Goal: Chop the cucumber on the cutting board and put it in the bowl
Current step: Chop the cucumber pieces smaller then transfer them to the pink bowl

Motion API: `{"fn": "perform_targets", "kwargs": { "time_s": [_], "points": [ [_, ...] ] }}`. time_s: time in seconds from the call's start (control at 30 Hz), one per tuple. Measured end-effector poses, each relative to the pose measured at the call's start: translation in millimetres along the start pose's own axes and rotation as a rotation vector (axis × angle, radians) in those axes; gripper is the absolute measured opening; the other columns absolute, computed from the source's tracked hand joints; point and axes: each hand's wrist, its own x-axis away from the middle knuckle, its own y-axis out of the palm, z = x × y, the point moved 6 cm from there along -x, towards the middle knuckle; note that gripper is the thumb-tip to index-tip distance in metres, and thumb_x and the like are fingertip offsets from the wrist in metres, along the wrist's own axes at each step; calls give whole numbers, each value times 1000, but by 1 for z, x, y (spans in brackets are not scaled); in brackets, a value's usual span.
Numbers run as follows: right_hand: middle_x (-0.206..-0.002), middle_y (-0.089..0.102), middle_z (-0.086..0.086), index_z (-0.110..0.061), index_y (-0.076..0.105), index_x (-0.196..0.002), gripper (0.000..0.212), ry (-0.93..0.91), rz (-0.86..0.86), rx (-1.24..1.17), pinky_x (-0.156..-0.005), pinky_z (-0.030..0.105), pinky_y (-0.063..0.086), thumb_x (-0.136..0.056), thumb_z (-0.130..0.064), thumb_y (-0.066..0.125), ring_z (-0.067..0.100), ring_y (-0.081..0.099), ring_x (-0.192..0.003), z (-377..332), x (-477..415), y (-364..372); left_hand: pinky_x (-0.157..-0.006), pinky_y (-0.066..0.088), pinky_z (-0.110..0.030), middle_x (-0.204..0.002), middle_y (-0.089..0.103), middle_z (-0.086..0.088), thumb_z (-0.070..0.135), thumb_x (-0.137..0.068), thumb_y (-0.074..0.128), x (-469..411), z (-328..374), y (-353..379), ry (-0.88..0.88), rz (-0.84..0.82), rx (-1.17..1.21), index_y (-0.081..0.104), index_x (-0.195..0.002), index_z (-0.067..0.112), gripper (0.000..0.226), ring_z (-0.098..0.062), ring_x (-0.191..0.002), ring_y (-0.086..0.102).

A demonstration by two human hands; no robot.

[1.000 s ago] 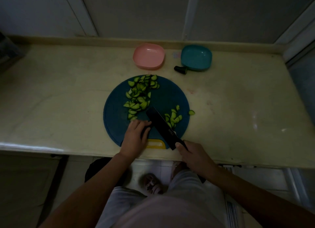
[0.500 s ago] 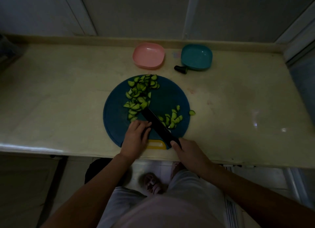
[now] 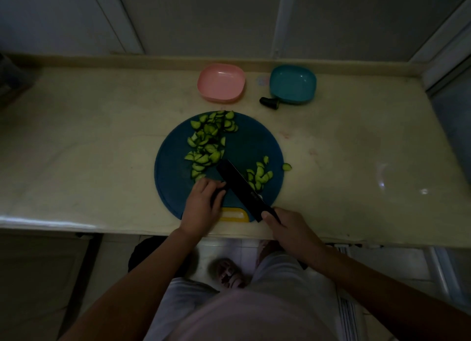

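A round dark blue cutting board with a yellow tab lies at the counter's front edge. On its left half sits a big heap of cucumber slices; a smaller heap lies at the right. One slice rests just off the board. My right hand grips the handle of a black knife, its blade slanting across the board. My left hand curls over a dark piece of cucumber right beside the blade; the piece is mostly hidden.
At the back of the counter stand a pink bowl and a teal bowl. A dark cucumber end lies in front of the teal bowl. The counter's front edge runs just under my hands.
The knife blade went forward and left toward the big heap, then came back a little. My left hand has stayed in place.
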Motion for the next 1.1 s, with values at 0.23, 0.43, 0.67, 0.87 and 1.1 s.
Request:
{"fn": "perform_targets", "kwargs": {
  "time_s": [0.23, 0.43, 0.67, 0.87, 1.1],
  "points": [
    [-66, 54, 0, -1, 59, -83, 36, -11, 3, 8, -52, 13, 34, -98, -30, 42, 4, 45, -58, 0, 0, 0, -74, 34, -14, -86, 56, -11, 14, -87, 57, 0, -1, 1, -12, 5, -2, 65, -97, 1, 18, -12, -84, 47],
    [-64, 51, -4, -7, 56, -79, 35, 22, -26, 13, -51, 13, 33, -98, -31, 41, 3, 44, -57, 0, -3, 0, -73, 34, -14, -83, 56, -12, 11, -85, 58, 0, 1, 0, -3, 17, -6, 65, -95, 0, 17, -13, -81, 47],
    [-78, 58, 11, -11, 51, -78, 30, -45, -16, 106, -56, 28, 33, -99, -30, 40, 17, 53, -72, -10, -8, 7, -73, 37, -17, -85, 58, -11, 17, -88, 56, 1, -1, 2, -7, 5, -3, 66, -98, 2, 21, -12, -84, 48],
    [-85, 63, 16, 0, 57, -86, 37, -28, 22, 92, -61, 30, 36, -98, -31, 41, 21, 56, -76, -3, -6, 3, -86, 36, -14, -99, 59, -12, 23, -91, 47, 5, 1, -2, 42, -1, 0, 66, -108, 1, 33, -15, -95, 50],
    [-66, 54, 4, -5, 55, -74, 38, 8, 12, -27, -50, 16, 33, -98, -32, 42, 11, 47, -59, 6, 0, -3, -72, 36, -26, -88, 57, -9, 24, -91, 45, 9, 0, 0, 5, 2, -71, 65, -109, 5, 33, -17, -82, 44]
  ]
}}
